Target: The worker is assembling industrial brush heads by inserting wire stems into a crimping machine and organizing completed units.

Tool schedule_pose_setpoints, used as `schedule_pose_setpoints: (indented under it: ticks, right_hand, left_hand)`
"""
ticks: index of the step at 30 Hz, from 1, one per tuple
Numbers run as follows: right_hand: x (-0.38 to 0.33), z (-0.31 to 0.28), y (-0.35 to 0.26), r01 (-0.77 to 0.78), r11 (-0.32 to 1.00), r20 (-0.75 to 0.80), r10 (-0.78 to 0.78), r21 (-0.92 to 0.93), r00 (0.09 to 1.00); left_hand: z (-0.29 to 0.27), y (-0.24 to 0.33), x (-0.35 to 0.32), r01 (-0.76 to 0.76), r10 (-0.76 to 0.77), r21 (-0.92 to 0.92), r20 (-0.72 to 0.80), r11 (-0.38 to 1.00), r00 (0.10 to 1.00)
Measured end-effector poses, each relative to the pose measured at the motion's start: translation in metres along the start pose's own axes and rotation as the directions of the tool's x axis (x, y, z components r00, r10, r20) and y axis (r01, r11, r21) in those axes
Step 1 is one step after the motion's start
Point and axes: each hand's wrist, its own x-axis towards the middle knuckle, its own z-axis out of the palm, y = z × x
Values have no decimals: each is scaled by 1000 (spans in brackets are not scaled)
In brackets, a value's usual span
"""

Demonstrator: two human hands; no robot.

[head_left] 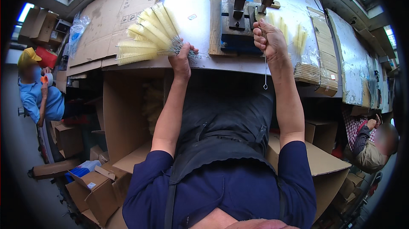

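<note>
My left hand (pixel 180 61) is closed round the twisted wire stems of a fanned bunch of pale yellow bottle brushes (pixel 149 33), bristles pointing up and left over the table. My right hand (pixel 272 41) pinches one bottle brush, whose wire stem (pixel 266 73) hangs down below the fist and ends in a small loop. The upper part of that brush is mostly hidden by my fingers and the machine. Just beyond this hand stands a dark metal press (pixel 237 19) on a blue base. More yellow brushes (pixel 300 37) lie on the table to the right.
Flattened cardboard (pixel 110 24) covers the table's left side, with a clear plastic bag (pixel 77 31) beside it. Stacked cardboard strips (pixel 314 73) lie at right. Open cartons (pixel 128 101) stand under the table edge. One person (pixel 38 88) works at far left, another (pixel 370 148) at far right.
</note>
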Motion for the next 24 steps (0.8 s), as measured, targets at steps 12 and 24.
schedule_pose_setpoints:
  ticks: [12,24]
  right_hand:
    - [12,-58,-24,198,828,-169,-329,-524,929]
    - [-65,-40,86,593,479,30,-761,-647,648]
  left_hand:
    - [-2,4,6,54,-54,-57,3,997,999]
    - [-7,4,-1,35,-35,-1,17,999,999]
